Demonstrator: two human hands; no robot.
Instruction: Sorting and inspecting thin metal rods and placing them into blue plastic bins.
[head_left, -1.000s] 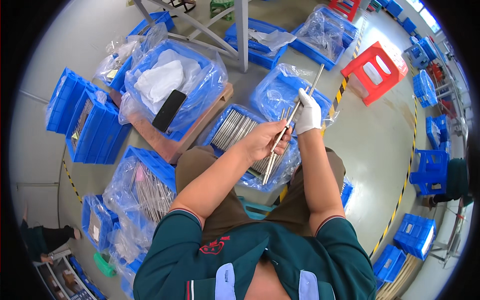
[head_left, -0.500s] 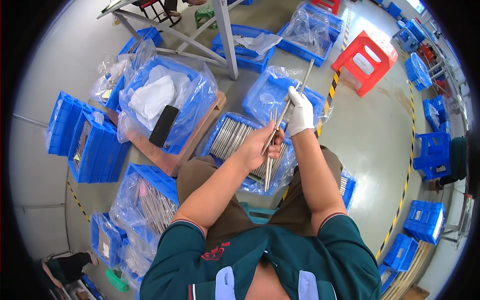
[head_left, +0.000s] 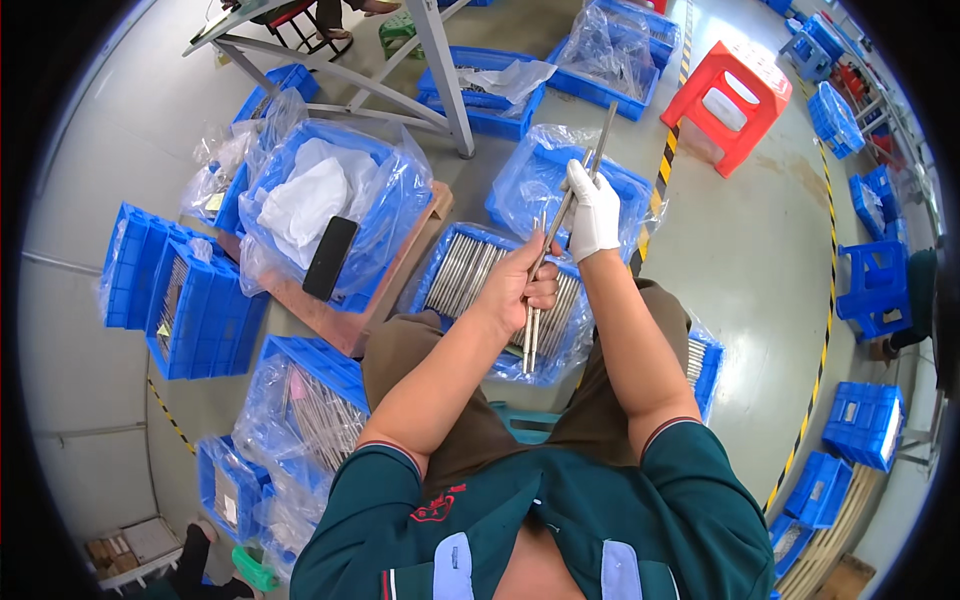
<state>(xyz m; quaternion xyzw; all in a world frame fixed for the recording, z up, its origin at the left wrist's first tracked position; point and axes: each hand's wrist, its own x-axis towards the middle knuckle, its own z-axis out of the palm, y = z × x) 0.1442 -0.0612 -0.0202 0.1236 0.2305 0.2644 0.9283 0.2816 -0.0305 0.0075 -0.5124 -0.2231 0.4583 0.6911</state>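
We clamp slim silver metal rods (head_left: 528, 345) in our bare left hand (head_left: 517, 288), over the blue plastic tray's rim (head_left: 433, 263). Our white-gloved right hand (head_left: 595, 213), just beside it, grips one longer rod (head_left: 606, 130). Rightward, grey floor (head_left: 725, 300) stretches past yellow-black striped tape (head_left: 664, 170).

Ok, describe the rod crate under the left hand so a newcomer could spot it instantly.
From the red stool, upper right, go down-left to the brown-trousered knees. Between them, beneath the left hand, sits a plastic-lined blue crate of silver rods. Crates outside either knee show rods too; only this one lies between.
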